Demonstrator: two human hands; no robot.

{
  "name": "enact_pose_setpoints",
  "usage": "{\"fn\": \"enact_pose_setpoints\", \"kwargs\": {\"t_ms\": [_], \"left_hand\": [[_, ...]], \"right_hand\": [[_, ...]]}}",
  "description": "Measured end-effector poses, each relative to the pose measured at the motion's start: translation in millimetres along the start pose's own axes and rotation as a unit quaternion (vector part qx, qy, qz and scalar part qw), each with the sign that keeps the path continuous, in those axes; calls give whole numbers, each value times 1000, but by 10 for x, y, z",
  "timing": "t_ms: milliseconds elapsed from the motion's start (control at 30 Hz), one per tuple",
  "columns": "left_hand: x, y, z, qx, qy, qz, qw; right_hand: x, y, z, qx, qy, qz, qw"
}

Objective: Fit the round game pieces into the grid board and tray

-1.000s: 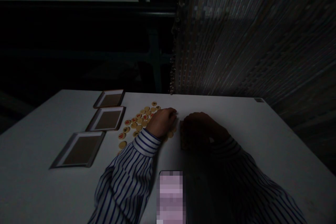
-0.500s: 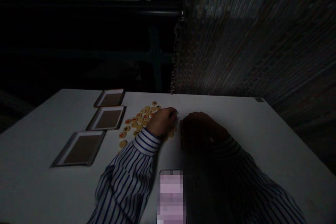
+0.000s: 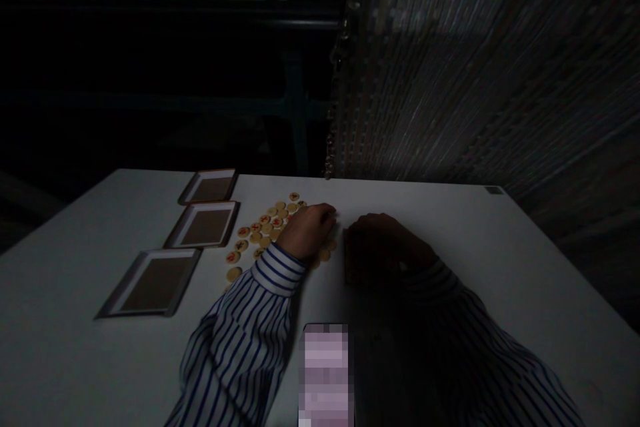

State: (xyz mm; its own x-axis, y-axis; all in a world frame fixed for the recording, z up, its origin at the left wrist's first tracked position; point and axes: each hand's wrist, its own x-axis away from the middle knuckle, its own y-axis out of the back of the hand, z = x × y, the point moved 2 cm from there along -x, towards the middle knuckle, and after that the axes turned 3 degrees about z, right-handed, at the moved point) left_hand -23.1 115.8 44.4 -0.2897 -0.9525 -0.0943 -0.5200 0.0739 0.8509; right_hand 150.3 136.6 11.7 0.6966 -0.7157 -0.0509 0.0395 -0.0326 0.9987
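Round wooden Chinese chess pieces (image 3: 265,219), some with red or black characters and others plain, lie scattered left of the table's middle. My left hand (image 3: 307,230) is low over their right side, its fingers curled together; whatever they hold, if anything, is hidden. A few pieces (image 3: 325,255) show beside it. In deep shadow, my right hand (image 3: 387,237) is closed over the side of a dark brown box (image 3: 353,268), whose inside I cannot make out.
Three shallow trays or lids (image 3: 159,283) stand in a row at the left of the white table (image 3: 500,267). A phone with a blurred screen (image 3: 326,373) lies at the near edge. Behind the table hangs a bead curtain (image 3: 425,93). A small label (image 3: 494,191) is at the far right corner.
Almost nothing differs. My left hand has shifted very slightly to the left; my right hand and the box stay in place.
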Motion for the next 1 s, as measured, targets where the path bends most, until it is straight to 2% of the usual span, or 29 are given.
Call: {"fn": "enact_pose_setpoints", "kwargs": {"t_ms": [167,367,567,733,1000], "left_hand": [[1,-1,9,-2,4,5,1000],[-9,1,41,-8,1,-9,1000],[11,62,48,-8,-13,-36,999],[34,159,23,-13,-6,-71,997],[45,235,34,7,8,-101,995]], "right_hand": [[-14,17,18,-4,17,50,999],[-25,47,-7,-1,1,47,999],[16,277,-51,-26,-18,3,1000],[30,466,-17,-14,-55,-61,997],[31,531,19,-13,-68,-96,993]]}}
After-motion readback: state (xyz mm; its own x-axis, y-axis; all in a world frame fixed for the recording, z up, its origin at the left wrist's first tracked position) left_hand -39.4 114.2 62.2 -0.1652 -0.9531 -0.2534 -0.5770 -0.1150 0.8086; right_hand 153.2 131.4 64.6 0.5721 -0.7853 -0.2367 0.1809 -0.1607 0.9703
